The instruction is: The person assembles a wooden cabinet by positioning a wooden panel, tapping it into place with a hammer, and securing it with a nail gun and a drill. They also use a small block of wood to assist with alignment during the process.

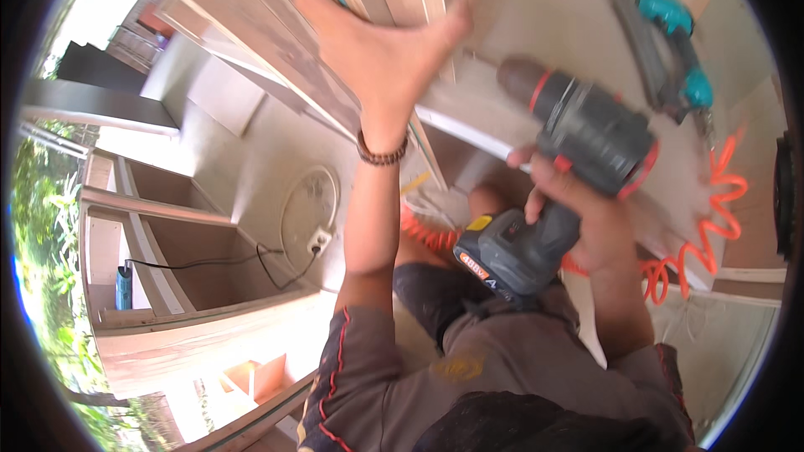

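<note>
My right hand [578,192] grips the handle of a black and red cordless drill [590,125], its battery pack [502,255] low and to the left. The drill's chuck points up and left and is smeared by motion. My left hand [377,54], with a beaded bracelet [381,148] on its wrist, reaches forward with thumb and fingers spread wide and nothing between them. It is over or against the wooden panels [268,42] of a cabinet-like piece; contact cannot be made out. A light board edge [469,134] runs between the hand and the drill.
A teal and black nail gun [670,50] lies at the far right, joined to an orange coiled air hose [712,243]. At left stands a wooden cabinet frame [184,251] with open compartments. A black cable [201,264] reaches a white socket block [319,241] on the floor.
</note>
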`<action>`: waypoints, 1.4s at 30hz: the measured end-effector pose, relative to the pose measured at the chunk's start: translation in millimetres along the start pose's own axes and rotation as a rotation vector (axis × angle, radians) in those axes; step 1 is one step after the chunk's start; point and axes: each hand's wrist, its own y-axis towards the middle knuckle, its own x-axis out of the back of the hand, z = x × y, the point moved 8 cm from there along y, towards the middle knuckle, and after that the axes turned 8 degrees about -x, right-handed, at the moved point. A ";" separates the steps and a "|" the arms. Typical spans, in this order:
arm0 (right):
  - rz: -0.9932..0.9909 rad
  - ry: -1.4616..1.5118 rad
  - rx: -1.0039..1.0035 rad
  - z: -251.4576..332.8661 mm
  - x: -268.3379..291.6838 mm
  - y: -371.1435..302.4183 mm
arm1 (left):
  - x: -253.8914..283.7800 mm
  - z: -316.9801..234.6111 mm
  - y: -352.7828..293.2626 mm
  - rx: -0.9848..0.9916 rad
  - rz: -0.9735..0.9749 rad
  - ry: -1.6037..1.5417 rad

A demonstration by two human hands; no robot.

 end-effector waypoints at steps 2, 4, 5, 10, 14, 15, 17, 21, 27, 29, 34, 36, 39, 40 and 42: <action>0.019 -0.117 0.101 -3.1 -0.4 -8.6 | 0.5 -0.9 3.7 0.055 0.009 -0.045; -0.017 -0.260 0.172 -9.6 6.2 -31.9 | -5.0 -3.7 1.9 0.115 0.071 -0.098; 0.023 -0.381 0.202 -16.4 8.6 -41.7 | -2.5 -5.6 3.3 0.109 0.058 -0.081; 0.097 -0.583 0.248 -73.6 34.1 -63.4 | 7.0 -18.6 1.3 -0.010 -0.052 -0.016; 0.110 -0.483 0.196 -135.6 61.5 -59.2 | 20.8 -66.2 16.1 -0.510 -0.044 0.361; 0.091 -0.524 0.144 -160.3 74.7 -55.7 | 20.4 -74.2 19.3 -0.590 -0.036 0.397; 0.064 -0.603 0.033 -201.2 96.6 -52.0 | 19.3 -88.1 26.9 -0.687 0.014 0.498; 0.091 -0.663 0.030 -222.1 115.2 -50.6 | 7.4 -96.9 33.6 -0.698 0.120 0.701; 0.267 -0.701 -0.069 -261.5 131.9 -34.6 | 1.6 -86.9 36.5 -0.621 0.147 0.686; 0.357 -0.617 -0.248 -272.4 123.3 -29.9 | 5.6 -86.9 38.2 -0.626 0.158 0.678; 0.397 -0.715 -0.174 -329.5 81.6 26.7 | 9.0 -86.2 37.0 -0.665 0.144 0.674; 0.415 -0.821 -0.230 -355.2 57.3 50.0 | 6.8 -87.7 37.3 -0.614 0.261 0.649; 0.519 -0.955 -0.339 -393.7 18.1 73.3 | 16.2 -80.6 27.9 -0.698 0.232 0.652; 0.526 -1.035 -0.274 -418.4 13.5 84.2 | 15.2 -78.6 29.3 -0.687 0.274 0.643; 0.512 -1.172 -0.122 -477.6 10.3 122.6 | 5.8 -86.1 38.0 -0.687 0.354 0.600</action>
